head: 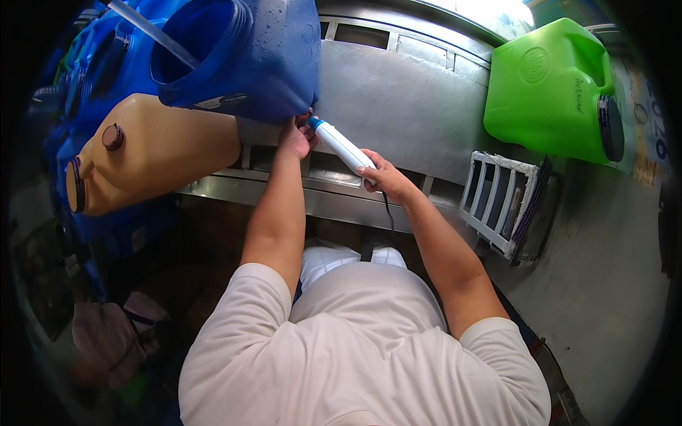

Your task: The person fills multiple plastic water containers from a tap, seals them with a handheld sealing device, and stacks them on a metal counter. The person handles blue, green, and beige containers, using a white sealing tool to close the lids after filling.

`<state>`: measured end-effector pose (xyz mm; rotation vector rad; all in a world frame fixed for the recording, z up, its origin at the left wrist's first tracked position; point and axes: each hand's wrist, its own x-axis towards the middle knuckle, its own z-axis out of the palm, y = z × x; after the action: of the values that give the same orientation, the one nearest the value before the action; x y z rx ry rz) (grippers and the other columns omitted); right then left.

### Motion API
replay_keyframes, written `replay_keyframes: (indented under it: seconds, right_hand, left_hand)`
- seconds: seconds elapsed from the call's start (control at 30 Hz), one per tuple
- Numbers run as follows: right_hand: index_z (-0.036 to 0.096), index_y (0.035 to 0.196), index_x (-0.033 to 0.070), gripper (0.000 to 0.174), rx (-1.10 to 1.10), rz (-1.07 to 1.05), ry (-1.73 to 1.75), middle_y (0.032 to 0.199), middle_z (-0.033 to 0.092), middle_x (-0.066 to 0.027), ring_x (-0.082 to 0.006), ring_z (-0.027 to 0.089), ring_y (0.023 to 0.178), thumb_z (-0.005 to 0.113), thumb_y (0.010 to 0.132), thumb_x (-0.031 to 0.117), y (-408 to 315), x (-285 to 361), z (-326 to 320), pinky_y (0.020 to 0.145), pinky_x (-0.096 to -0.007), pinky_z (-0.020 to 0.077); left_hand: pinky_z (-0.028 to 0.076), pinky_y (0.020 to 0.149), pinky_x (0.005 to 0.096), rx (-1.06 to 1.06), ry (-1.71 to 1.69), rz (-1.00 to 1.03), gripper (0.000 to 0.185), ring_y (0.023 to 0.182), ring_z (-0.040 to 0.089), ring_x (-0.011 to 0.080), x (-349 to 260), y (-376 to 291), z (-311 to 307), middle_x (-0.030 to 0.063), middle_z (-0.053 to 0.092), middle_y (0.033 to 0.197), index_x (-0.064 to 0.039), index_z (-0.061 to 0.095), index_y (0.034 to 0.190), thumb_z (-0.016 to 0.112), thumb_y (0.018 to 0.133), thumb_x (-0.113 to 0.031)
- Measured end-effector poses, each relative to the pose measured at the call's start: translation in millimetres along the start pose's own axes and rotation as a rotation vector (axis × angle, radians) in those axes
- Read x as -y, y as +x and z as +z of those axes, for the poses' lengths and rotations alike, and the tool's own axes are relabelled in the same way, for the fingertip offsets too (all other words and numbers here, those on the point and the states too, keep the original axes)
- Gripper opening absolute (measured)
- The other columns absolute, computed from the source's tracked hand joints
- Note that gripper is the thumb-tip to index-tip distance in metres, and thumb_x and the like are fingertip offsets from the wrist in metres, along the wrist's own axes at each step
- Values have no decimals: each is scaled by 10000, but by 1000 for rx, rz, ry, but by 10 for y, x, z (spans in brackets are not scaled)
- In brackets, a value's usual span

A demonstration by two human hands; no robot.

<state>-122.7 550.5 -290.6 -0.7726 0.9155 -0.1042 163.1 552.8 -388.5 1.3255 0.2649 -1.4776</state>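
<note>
A large blue plastic water jug [277, 53] lies on its side on the steel counter, its wide mouth facing left. A clear stream of water [154, 34] runs into that mouth. My left hand [298, 139] is at the jug's lower right corner, its fingertips by a small dark red fitting [308, 112]; the jug partly hides them, so their grip is unclear. In my right hand [384, 175] is a white handheld electric tool [343, 146] with a blue nozzle and a black cord. Its nozzle points at the fitting, close to my left fingers.
A tan jug [170, 144] with brown caps sits at the left, before more blue jugs [114, 58]. On the right are a lime green jug [538, 90] with handwriting and a white slatted rack [498, 199]. The steel counter [405, 101] has slots along its edges.
</note>
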Motion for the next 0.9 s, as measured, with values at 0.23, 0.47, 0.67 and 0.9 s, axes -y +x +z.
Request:
replay_keyframes:
  seconds: [0.23,0.47,0.67,0.9]
  right_hand:
    - [332,1530,189,720,-230,-227,-90,989,551,3,-81,504,765,698,918,286,138,-618,594,683,-246,459]
    - [319,1523,54,751,-576,-446,-212,1464,453,-212,-324,469,1341,690,897,238,518,-1171,1560,1121,-385,364]
    - [280,1529,15,758,-833,-538,-254,1505,407,-248,-381,415,1397,659,919,260,817,-1151,2348,1158,-405,329]
    - [297,1518,20,750,-939,-529,-288,1492,428,-241,-383,445,1369,663,910,264,795,-754,2537,1128,-415,362]
  left_hand:
    - [472,905,390,36,242,84,656,1002,617,214,-33,-486,-530,88,651,1226,-162,500,1349,683,885,-589]
    - [468,807,284,89,559,73,450,894,616,108,-151,-1251,-1808,10,669,1124,-151,563,1307,642,966,-434]
    - [486,779,276,61,802,83,417,878,612,94,-286,-1699,-3128,9,665,1112,-111,586,1283,650,969,-379]
    - [523,887,335,38,842,180,537,1026,641,192,-401,-1772,-4259,98,659,1203,-39,565,1336,708,930,-360]
